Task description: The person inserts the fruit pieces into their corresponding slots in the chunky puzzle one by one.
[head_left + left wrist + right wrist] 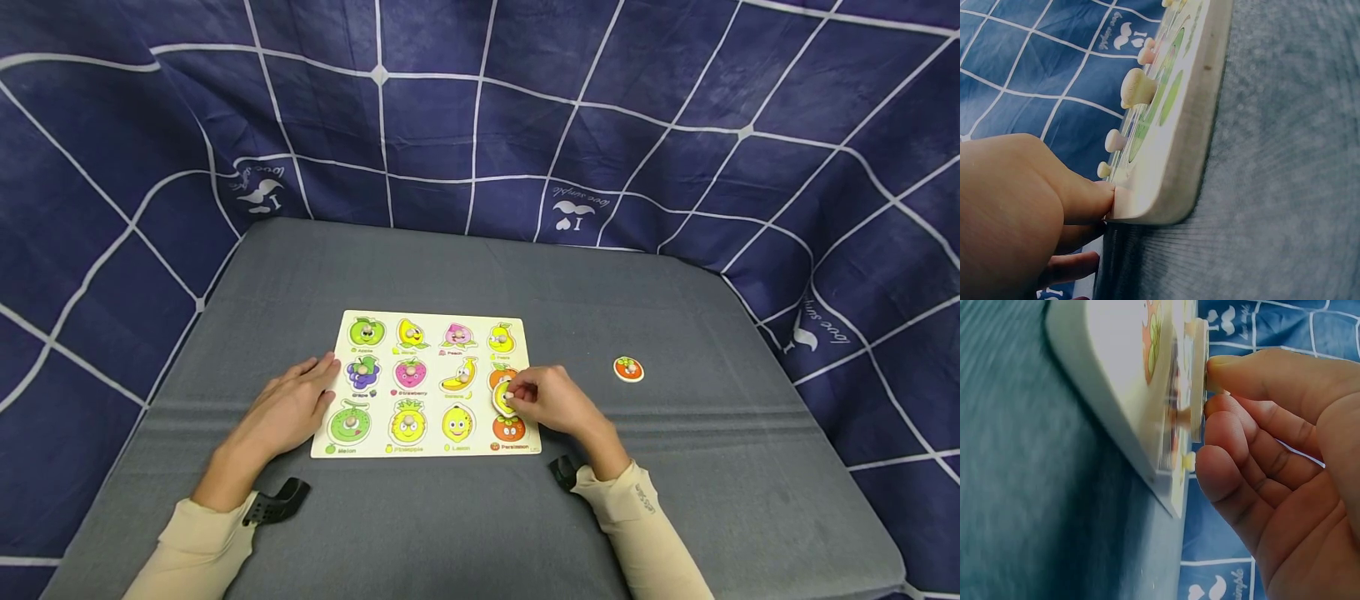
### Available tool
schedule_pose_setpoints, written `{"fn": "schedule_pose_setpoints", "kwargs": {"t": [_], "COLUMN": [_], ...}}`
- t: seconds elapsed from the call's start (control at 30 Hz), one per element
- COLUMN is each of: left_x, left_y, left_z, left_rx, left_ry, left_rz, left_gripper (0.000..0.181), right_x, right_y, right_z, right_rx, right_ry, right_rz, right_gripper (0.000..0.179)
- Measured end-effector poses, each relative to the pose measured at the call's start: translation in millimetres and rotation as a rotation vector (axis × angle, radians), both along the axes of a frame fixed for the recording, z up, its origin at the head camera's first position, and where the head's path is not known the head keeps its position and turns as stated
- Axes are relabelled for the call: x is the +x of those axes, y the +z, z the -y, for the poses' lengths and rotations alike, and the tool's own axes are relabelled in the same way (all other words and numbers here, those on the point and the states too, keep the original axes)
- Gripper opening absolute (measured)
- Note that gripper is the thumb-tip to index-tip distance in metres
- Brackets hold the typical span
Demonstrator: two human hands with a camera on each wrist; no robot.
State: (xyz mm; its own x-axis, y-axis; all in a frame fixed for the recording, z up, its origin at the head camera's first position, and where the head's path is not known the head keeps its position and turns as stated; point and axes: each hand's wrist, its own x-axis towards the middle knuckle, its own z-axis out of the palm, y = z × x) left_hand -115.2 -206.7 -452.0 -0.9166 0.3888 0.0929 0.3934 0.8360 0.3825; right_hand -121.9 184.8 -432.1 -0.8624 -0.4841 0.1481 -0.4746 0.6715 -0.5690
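Note:
A cream wooden fruit puzzle board [431, 448] lies on the grey surface, with knobbed fruit pieces in rows. My right hand [555, 402] pinches a yellow fruit puzzle piece [501, 400] by its knob between thumb and fingers. The piece hovers over the board's right column, partly covering the orange picture and close above the persimmon picture [509, 428]. From the right wrist view, the held piece [1198, 381] appears edge-on, apart from the board. My left hand [292, 406] rests at the board's left edge, fingers extended; its thumb [1088, 199] touches the edge near a corner.
A loose round orange-red fruit piece [628, 369] lies on the grey cloth surface [712, 450], right of the board. A blue curtain with white grid lines [427, 125] encloses the back and sides. Black straps [277, 502] sit on both wrists.

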Motion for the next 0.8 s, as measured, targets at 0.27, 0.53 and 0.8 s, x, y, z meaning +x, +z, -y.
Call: {"fn": "schedule_pose_setpoints", "kwargs": {"t": [0.27, 0.53, 0.8], "left_x": [0.3, 0.1, 0.1], "left_y": [-0.1, 0.9, 0.6], "left_z": [0.4, 0.1, -0.3], "left_rx": [-0.004, -0.009, -0.007], "left_ry": [-0.002, 0.000, 0.004], "left_rz": [-0.005, 0.002, 0.011], "left_gripper": [0.048, 0.048, 0.048], "right_x": [-0.2, -0.3, 1.1], "right_y": [0.6, 1.3, -2.8], "right_z": [9, 17, 27], "right_rx": [0.017, 0.014, 0.005], "right_ry": [0.022, 0.070, 0.113], "right_rz": [-0.013, -0.023, -0.028], "right_gripper": [0.008, 0.006, 0.006]}}
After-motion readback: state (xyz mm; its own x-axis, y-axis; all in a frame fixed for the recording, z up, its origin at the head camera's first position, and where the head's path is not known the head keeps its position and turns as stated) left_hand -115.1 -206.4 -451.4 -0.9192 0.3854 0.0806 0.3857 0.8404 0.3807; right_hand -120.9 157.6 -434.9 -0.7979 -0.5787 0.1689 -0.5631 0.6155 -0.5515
